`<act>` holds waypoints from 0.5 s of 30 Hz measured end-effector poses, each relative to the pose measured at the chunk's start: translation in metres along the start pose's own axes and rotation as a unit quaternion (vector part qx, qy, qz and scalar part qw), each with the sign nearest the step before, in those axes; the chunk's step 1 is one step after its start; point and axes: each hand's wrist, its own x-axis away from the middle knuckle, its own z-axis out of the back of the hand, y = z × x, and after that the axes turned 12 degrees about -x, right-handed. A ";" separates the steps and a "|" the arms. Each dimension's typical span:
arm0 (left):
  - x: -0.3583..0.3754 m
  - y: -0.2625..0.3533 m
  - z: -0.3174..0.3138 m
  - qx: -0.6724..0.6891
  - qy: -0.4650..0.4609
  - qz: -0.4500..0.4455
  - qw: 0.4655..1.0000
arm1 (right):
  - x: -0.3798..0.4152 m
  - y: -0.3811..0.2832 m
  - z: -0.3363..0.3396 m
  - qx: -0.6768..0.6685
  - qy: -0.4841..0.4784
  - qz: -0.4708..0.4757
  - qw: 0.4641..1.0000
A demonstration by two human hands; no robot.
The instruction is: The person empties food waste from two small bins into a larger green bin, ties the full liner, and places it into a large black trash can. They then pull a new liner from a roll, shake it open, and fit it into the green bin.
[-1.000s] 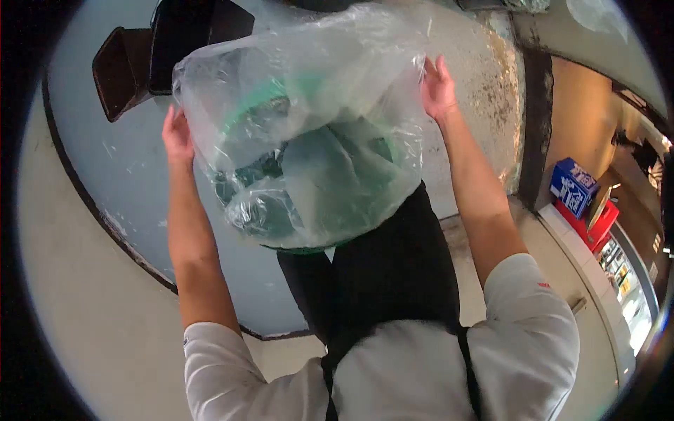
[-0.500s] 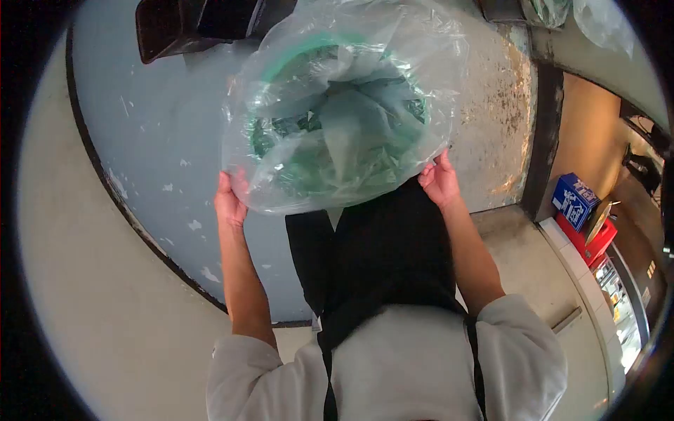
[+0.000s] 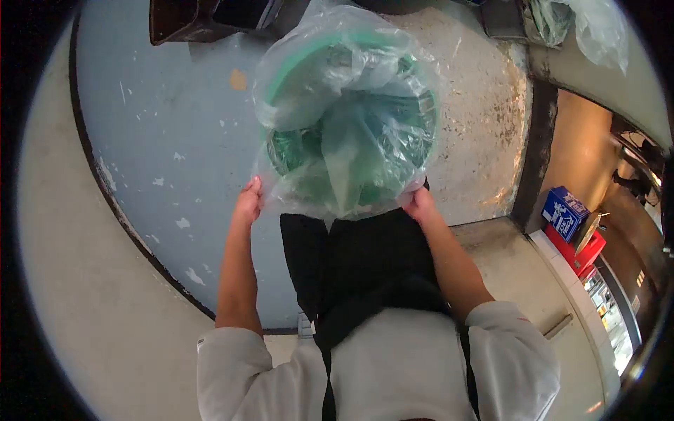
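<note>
A clear plastic bag (image 3: 337, 151) hangs inside a round green bin (image 3: 286, 70), with its edge draped over the rim. My left hand (image 3: 248, 199) pinches the bag's edge at the near left of the bin. On the near right, my right hand (image 3: 418, 203) has its fingers closed on the same edge. The bag's middle sags into the bin in loose folds, and the bin's outer wall is mostly hidden beneath the plastic.
Dark brown bins (image 3: 184, 22) stand on the blue-grey floor (image 3: 161, 140) beyond. A container with a plastic liner (image 3: 600, 31) is at the far right. A blue box (image 3: 564, 212) and a red crate (image 3: 588, 252) sit beside the ledge on the right.
The bag's edge has drawn in closer around the green bin's rim. Both hands have come nearer to each other and sit lower against the bin's sides, still gripping the plastic.
</note>
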 end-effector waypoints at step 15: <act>-0.113 0.311 -0.180 -0.084 -0.147 -0.239 0.956 | -0.106 -0.181 -0.209 0.034 -0.163 0.105 0.980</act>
